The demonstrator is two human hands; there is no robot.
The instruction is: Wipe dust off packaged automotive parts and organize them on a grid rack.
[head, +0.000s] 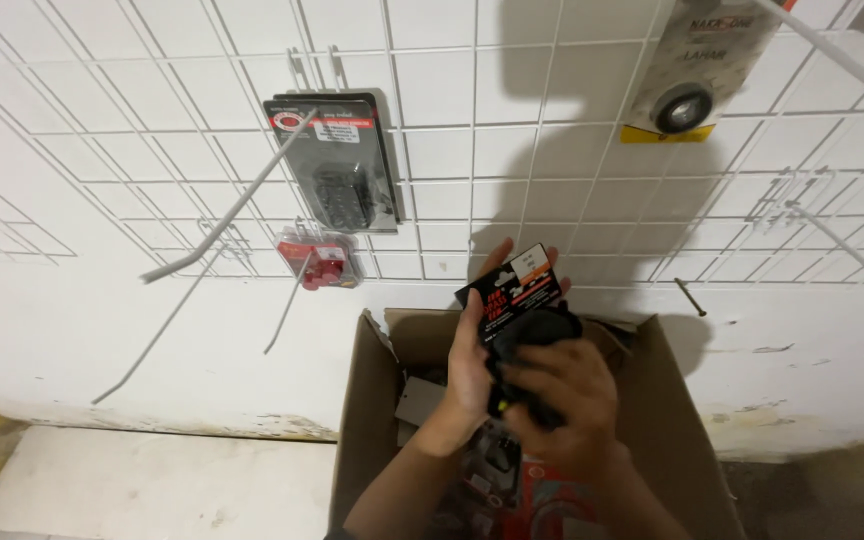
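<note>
- The white wire grid panel fills the wall ahead of me, with long bare pegs sticking out of it on the left and more of them on the right edge.
- Below it stands an open cardboard box, flaps up, with more packaged goods lying inside; I cannot tell them apart clearly.
- High on the right of the grid hangs a grey carded pack with a round black part, partly in shadow.
- Left of centre hangs a black blister pack, and just beneath it a small red packaged item, each on its own hook.
- My left hand is curled around the left edge of the black carded package, fingers wrapped behind it and thumb across the front, holding it upright over the box.
- My right hand is closed over the package's bulky lower part, fingers bent down across it, so both hands grip it together.
- The package sits in front of the lower rows of the grid, above the box and apart from any peg.
- As I judge it, I am at the stage of lifting stock out of the box for hanging; the next move would need the card's top hole lined up with a free peg, which I cannot see from here.
</note>
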